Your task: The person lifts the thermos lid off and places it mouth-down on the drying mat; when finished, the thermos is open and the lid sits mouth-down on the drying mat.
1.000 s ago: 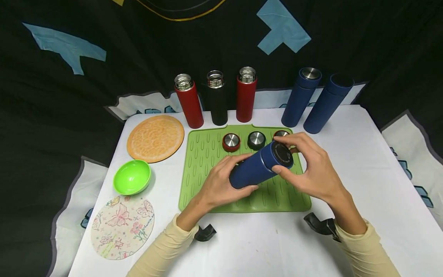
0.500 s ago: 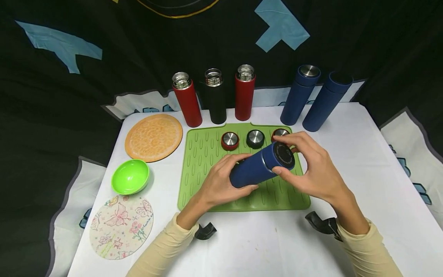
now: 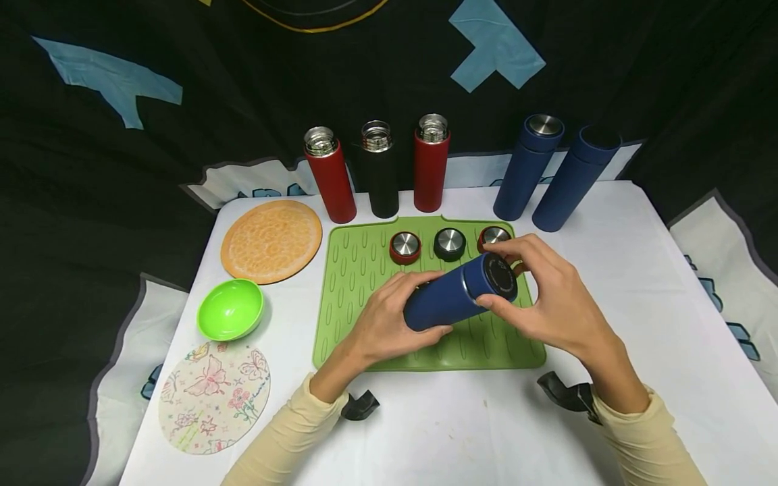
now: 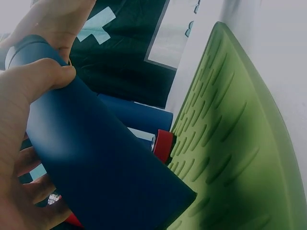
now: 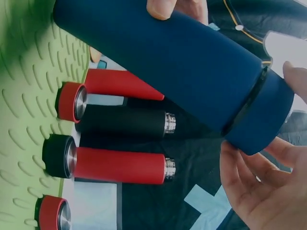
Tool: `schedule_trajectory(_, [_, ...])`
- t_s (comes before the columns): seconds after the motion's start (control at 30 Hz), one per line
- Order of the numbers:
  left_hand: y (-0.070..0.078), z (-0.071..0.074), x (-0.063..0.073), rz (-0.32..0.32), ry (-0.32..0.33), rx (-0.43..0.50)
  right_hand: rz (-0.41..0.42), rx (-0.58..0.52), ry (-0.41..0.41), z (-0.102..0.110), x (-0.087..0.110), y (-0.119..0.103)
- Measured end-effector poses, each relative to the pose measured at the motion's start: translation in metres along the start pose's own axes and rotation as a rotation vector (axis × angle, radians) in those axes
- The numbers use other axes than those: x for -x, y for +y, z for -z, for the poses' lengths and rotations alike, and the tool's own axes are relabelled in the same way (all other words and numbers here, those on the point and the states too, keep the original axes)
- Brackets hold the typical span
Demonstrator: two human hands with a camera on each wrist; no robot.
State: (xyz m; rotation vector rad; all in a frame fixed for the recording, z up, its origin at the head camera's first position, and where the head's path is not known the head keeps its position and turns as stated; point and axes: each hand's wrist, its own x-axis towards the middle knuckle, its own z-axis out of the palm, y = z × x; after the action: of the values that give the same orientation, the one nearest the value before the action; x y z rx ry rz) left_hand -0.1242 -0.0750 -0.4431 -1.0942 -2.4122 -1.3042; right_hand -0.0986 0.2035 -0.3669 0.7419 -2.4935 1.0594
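Tilted above the green mat (image 3: 352, 297) is a dark blue flask (image 3: 439, 304), its lid (image 3: 477, 275) end towards the right. My left hand (image 3: 389, 322) grips the body from the left side. The fingers and thumb of my right hand (image 3: 550, 300) hold the lid by its rim. A thin silvery line shows between lid and body in the head view; in the right wrist view a dark gap separates the flask (image 5: 182, 62) from its lid (image 5: 268, 110). On the mat behind lie a red lid (image 3: 405, 248), a black lid (image 3: 450, 244) and another red lid (image 3: 494, 236).
Behind the mat stand a lidless red flask (image 3: 331, 182), black flask (image 3: 383, 185) and second red flask (image 3: 430, 175). Two blue flasks with lids on, a nearer one (image 3: 527, 172) and another (image 3: 574, 182), stand right. A green bowl (image 3: 231, 310) and round mats (image 3: 270, 239) lie left.
The lid has shifted slightly, and the silvery line between it and the flask's body has come into sight. Both hands keep their hold almost in place.
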Motion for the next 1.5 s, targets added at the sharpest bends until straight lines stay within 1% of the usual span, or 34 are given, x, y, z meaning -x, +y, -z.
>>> schedule_trajectory(0.2, [-0.002,0.0,0.002,0.036,-0.024,0.067,0.042,-0.071,-0.019,0.001,0.001,-0.003])
schedule_trajectory(0.43, [-0.004,0.001,0.002,0.028,-0.053,0.126,0.099,-0.142,-0.042,0.003,0.002,-0.003])
schedule_trajectory(0.53, [-0.004,0.003,0.002,0.03,-0.08,0.152,0.132,-0.175,-0.036,0.003,0.001,-0.003])
schedule_trajectory(0.67, [-0.005,0.008,0.002,0.056,-0.152,0.225,0.186,-0.224,-0.03,0.001,0.001,-0.001])
schedule_trajectory(0.8, [-0.007,0.012,0.001,0.1,-0.245,0.305,0.212,-0.265,-0.053,-0.001,0.002,0.0])
schedule_trajectory(0.93, [-0.009,0.017,0.001,0.121,-0.314,0.315,0.246,-0.297,-0.087,-0.001,0.001,0.0])
schedule_trajectory(1.0, [-0.009,0.018,0.002,0.12,-0.331,0.313,0.258,-0.309,-0.101,-0.001,0.002,0.0])
schedule_trajectory(1.1, [-0.008,0.018,0.002,0.115,-0.333,0.303,0.231,-0.287,-0.116,0.0,0.003,0.0])
schedule_trajectory(1.27, [-0.004,0.017,0.001,0.101,-0.298,0.263,0.076,-0.14,-0.113,0.0,0.006,-0.001])
schedule_trajectory(1.33, [-0.004,0.016,0.001,0.101,-0.289,0.251,0.037,-0.104,-0.098,-0.001,0.007,-0.001])
schedule_trajectory(1.37, [-0.004,0.016,0.001,0.105,-0.288,0.247,0.032,-0.102,-0.09,-0.001,0.007,-0.001])
schedule_trajectory(1.43, [-0.005,0.017,0.001,0.115,-0.295,0.251,0.039,-0.13,-0.077,-0.001,0.007,-0.001])
schedule_trajectory(1.5, [-0.006,0.019,0.001,0.124,-0.31,0.261,0.084,-0.176,-0.062,-0.001,0.006,0.0])
